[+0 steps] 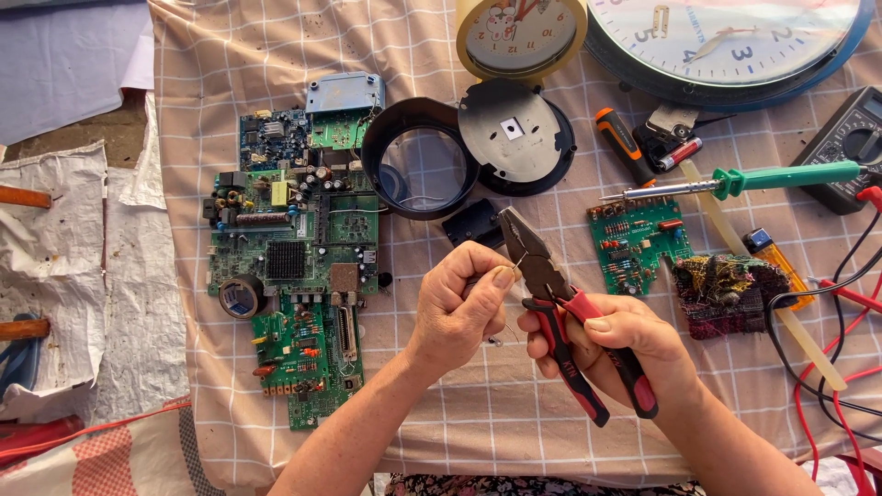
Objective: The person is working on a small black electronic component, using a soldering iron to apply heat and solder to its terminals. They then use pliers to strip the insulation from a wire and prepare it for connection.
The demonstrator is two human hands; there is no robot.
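pliers, nose up-left, handles down-right

What is pinched in the left hand is too thin to be identified; only a fine wire-like glint is seen beside the pliers. The large wall clock and the yellow-rimmed clock are cut off by the top edge. The multimeter is cropped at the right edge.

Red-handled pliers gripped upright, jaws at a thin wire
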